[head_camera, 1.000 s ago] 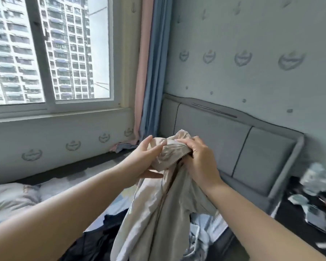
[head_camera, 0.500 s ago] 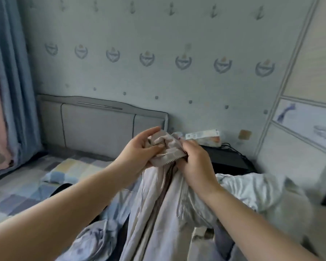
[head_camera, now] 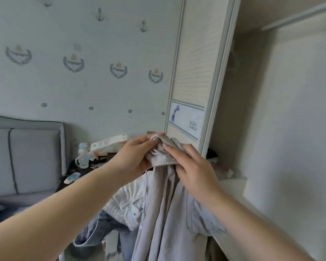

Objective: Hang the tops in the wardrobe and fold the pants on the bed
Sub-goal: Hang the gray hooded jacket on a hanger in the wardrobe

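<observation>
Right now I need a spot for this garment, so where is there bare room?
The pale ledge inside the open wardrobe, right of the right hand, looks mostly bare; small items sit at its back. The nightstand beside the headboard is cluttered, and clothes cover the bed below the left hand and held garment.

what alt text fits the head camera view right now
Both hands, left hand and right hand, grip the bunched top of a beige zip-up garment hanging before an open wardrobe, with clothes piled below.
</observation>
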`<state>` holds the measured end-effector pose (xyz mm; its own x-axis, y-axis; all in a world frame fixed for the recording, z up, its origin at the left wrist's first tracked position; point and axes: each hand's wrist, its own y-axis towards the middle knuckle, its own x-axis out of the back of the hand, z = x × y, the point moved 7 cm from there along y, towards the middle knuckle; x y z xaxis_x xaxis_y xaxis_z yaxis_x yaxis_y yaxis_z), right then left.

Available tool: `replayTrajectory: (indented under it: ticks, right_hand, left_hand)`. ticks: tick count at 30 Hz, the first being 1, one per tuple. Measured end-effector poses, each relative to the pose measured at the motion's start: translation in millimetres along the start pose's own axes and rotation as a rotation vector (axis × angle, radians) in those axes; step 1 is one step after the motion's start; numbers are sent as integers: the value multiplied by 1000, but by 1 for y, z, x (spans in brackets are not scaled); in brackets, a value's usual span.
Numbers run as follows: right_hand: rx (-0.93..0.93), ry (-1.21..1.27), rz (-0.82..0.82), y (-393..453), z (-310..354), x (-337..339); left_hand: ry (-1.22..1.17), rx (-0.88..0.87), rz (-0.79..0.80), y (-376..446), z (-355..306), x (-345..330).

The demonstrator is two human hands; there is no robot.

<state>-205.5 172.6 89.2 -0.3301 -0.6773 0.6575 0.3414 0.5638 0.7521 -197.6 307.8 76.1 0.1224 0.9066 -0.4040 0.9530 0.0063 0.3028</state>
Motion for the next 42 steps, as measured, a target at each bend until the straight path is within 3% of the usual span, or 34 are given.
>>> replayTrajectory:
  ticks: [12, 19, 29, 35, 42]
  right_hand:
    - [-439, -138, -25, -36, -181, 52]
    - [-512, -323, -126, -11, -268, 92]
    - [-708, -544, -119, 18, -367, 148]
    - [-763, -661, -54, 35, -406, 180]
    - [-710, -798, -130, 46, -447, 231]
  left_hand:
    - [-104, 110, 252, 144, 88, -113]
    - [-178, 118, 467, 249, 97, -173]
    - [-244, 155, 686, 370, 102, -266]
    - [-304, 163, 739, 414, 106, -318]
    - [-356, 107, 768, 459, 106, -378]
